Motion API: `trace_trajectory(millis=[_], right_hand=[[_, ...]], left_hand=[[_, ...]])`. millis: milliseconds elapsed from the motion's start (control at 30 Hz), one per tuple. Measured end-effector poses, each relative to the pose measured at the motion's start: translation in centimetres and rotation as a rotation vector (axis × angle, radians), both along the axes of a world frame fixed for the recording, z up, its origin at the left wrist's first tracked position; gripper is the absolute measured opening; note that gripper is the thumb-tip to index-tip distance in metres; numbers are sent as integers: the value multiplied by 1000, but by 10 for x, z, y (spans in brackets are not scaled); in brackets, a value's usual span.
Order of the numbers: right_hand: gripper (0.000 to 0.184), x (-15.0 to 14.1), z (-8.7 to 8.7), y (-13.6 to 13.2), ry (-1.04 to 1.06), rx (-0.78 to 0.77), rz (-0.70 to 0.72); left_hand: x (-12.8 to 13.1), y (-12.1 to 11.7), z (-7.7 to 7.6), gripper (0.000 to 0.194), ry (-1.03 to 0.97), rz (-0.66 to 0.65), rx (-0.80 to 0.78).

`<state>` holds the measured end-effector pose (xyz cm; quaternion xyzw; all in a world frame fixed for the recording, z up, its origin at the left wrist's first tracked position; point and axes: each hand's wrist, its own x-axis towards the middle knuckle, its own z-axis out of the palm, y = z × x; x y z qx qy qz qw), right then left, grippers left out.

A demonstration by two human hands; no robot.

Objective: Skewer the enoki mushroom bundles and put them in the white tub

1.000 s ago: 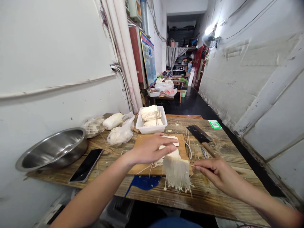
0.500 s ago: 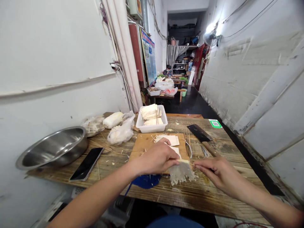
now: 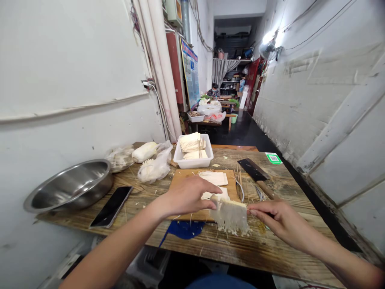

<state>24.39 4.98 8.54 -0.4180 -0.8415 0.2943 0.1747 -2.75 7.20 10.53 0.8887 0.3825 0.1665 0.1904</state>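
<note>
A flat bunch of enoki mushrooms hangs with its frayed stems downward above the table's front part. My right hand pinches the end of a thin skewer at the bunch's right edge; most of the skewer is hidden in the bunch. My left hand is at the bunch's left end, its thumb and forefinger apart, the thumb against or very near the edge. Behind the hands, more flat enoki pieces lie on a wooden cutting board.
A cleaver and loose skewers lie right of the board. Behind it stands a white tub of skewered enoki. Bagged mushrooms, a steel basin and a phone are at left. A person sits far back.
My left hand has let go its pinch on the bunch's top and moved left to its end, fingers now parted. The bunch is spread wider along the skewer. My right hand keeps its pinch.
</note>
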Motion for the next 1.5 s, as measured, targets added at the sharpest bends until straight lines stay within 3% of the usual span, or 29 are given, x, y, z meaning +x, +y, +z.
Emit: trace_trajectory(millis=[100, 300, 400, 533, 633, 800, 933, 1067, 1300, 1500], right_hand=[[35, 2, 0, -1, 1, 23, -9], [35, -1, 0, -4, -11, 56, -2], [34, -2, 1, -4, -30, 68, 3], [32, -2, 2, -3, -55, 68, 11], [35, -3, 2, -3, -74, 76, 19], [35, -4, 1, -5, -54, 27, 58], [33, -2, 0, -6, -50, -9, 60], [34, -4, 1, -5, -39, 4, 48], [35, -7, 4, -3, 3, -35, 46], [33, -8, 6, -3, 18, -57, 84]], left_hand=[[-4, -5, 3, 27, 25, 24, 18], [7, -5, -3, 23, -26, -67, -2], [9, -6, -5, 19, 0, -33, 1], [11, -7, -7, 44, -50, -12, 78], [18, -7, -10, 26, -91, -93, 84], [22, -7, -14, 28, -64, -170, -15], [15, -8, -12, 27, -108, -147, -119], [15, -8, -5, 40, -142, -156, -157], [28, -7, 0, 21, -117, -146, -70], [25, -6, -2, 19, -90, -160, -93]])
